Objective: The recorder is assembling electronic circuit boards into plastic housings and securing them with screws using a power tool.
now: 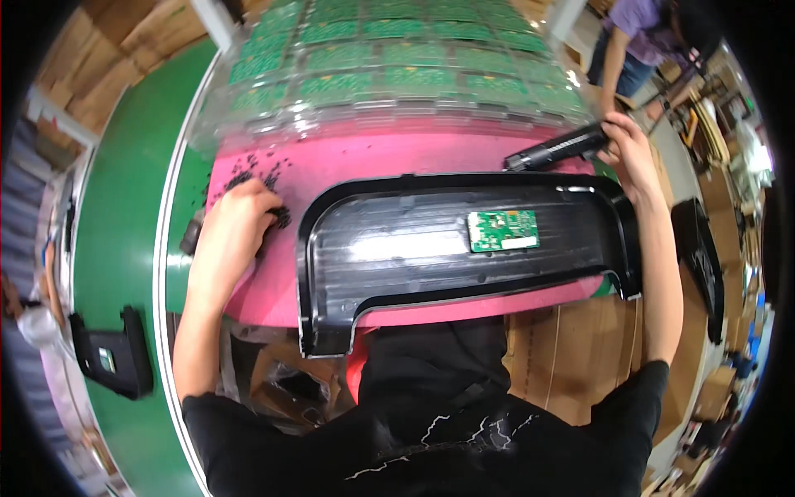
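My right hand is closed around a black electric screwdriver, held slanting over the far right edge of the black plastic housing. A small green circuit board lies inside that housing, right of its middle. At the left, my left hand is lowered to a scattered pile of tiny black screws. Its fingers are curled together at the near side of the pile, and what lies between the tips is too small to make out. A dark object is partly hidden beside my left wrist.
Stacked clear trays of green boards stand behind the pink mat. To the left runs a green conveyor belt carrying another black housing. A further black housing stands at the right. A person bends at the far right.
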Demonstrator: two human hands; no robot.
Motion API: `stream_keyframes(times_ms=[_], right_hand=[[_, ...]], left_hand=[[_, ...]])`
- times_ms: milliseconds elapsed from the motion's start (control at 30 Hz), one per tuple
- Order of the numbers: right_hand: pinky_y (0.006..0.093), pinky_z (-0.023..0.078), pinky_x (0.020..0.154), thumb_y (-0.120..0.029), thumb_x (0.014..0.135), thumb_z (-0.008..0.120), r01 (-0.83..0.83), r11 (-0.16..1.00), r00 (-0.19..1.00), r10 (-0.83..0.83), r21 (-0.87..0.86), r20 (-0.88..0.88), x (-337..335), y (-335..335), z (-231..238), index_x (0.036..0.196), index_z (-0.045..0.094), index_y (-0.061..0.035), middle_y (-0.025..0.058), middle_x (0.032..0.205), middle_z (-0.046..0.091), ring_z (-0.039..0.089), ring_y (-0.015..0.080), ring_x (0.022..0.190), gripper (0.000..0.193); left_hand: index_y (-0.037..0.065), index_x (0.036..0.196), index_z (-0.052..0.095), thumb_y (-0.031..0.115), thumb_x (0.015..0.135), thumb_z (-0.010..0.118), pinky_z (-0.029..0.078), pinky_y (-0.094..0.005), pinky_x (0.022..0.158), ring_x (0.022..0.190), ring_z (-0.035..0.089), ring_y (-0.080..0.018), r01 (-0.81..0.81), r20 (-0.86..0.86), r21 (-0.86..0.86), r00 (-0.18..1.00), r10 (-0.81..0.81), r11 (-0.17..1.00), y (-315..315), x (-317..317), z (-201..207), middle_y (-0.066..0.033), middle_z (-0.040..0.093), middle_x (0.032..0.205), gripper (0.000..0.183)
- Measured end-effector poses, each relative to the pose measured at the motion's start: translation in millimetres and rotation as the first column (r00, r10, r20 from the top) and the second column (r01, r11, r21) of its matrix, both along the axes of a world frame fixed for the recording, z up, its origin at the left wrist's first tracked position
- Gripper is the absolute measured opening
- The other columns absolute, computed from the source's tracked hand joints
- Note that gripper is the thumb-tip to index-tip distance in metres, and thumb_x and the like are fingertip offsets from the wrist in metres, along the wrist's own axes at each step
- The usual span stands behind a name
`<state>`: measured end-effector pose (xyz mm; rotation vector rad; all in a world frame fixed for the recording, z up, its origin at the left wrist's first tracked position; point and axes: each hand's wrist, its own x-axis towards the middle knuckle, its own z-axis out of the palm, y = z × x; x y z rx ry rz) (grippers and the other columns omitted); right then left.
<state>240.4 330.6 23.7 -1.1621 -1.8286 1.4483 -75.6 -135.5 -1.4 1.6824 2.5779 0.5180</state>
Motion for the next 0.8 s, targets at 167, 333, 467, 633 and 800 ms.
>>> stream_keyframes(times_ms=[167, 333, 467, 633, 800], right_hand=[[0.0299, 0.049, 0.078, -0.018, 0.085, 0.075, 0.301, 0.818, 0.924, -0.124, 0.49, -0.36, -60.5, -47.8, 1.1, 0.117, 0.052, 0.0021, 0.0074, 0.108, 0.057, 0.055, 0.0115, 0.094, 0.044], [0.0316, 0.052, 0.081, -0.02, 0.094, 0.07, -0.03, 0.88, 0.868, 0.258, 0.473, -0.425, -94.6, -106.1, -3.6, 0.118, 0.051, -0.0005, 0.0067, 0.099, 0.064, 0.062, 0.0152, 0.089, 0.036], [0.0301, 0.05, 0.07, -0.026, 0.093, 0.071, -0.285, 0.955, 0.688, 0.146, -0.079, -0.711, -101.2, -125.5, 2.0, 0.103, 0.06, -0.0052, 0.005, 0.089, 0.065, 0.063, 0.0158, 0.08, 0.026], [0.0361, 0.046, 0.075, -0.047, 0.095, 0.06, -0.32, 0.938, 0.376, -0.005, -0.134, -0.927, -78.9, -156.5, 44.1, 0.105, 0.055, -0.0044, 0.0019, 0.074, 0.051, 0.051, 0.0146, 0.068, 0.044], [0.0291, 0.04, 0.072, -0.048, 0.094, 0.058, -0.433, 0.9, 0.212, 0.054, -0.045, -0.976, -59.7, -191.6, 64.4, 0.108, 0.053, -0.0012, -0.0036, 0.071, 0.045, 0.044, 0.0076, 0.061, 0.049]], left_hand=[[-0.003, 0.091, 0.071, -0.003, 0.076, 0.069, 0.051, -0.0437, 0.076, 0.085, 0.065, -0.0379, -0.011, -0.022, 0.032, 1.0, 0.011, 0.999, 4.7, 0.5, -0.3, -0.0166, 0.066, 0.088, 0.015], [-0.004, 0.089, 0.07, -0.004, 0.078, 0.068, 0.05, -0.0424, 0.071, 0.076, 0.065, -0.0385, 0.013, 0.035, 0.159, 0.999, -0.019, 0.987, 32.4, -1.5, 13.6, -0.0202, 0.066, 0.083, 0.011], [-0.004, 0.092, 0.071, -0.001, 0.081, 0.071, 0.051, -0.0337, 0.069, 0.071, 0.066, -0.0252, 0.114, 0.094, 0.264, 0.985, -0.143, 0.958, 68.2, 16.1, 30.1, -0.0155, 0.068, 0.083, 0.012], [-0.002, 0.091, 0.072, -0.002, 0.079, 0.074, 0.055, -0.0324, 0.074, 0.081, 0.07, -0.0245, 0.33, 0.151, 0.416, 0.894, -0.422, 0.847, 108.5, 49.4, 58.6, -0.0123, 0.071, 0.089, 0.012], [-0.003, 0.09, 0.073, -0.005, 0.079, 0.075, 0.055, -0.0278, 0.072, 0.081, 0.068, -0.0163, 0.36, 0.446, 0.521, 0.658, -0.607, 0.774, 143.2, 78.5, 70.9, -0.0102, 0.071, 0.091, 0.011]])
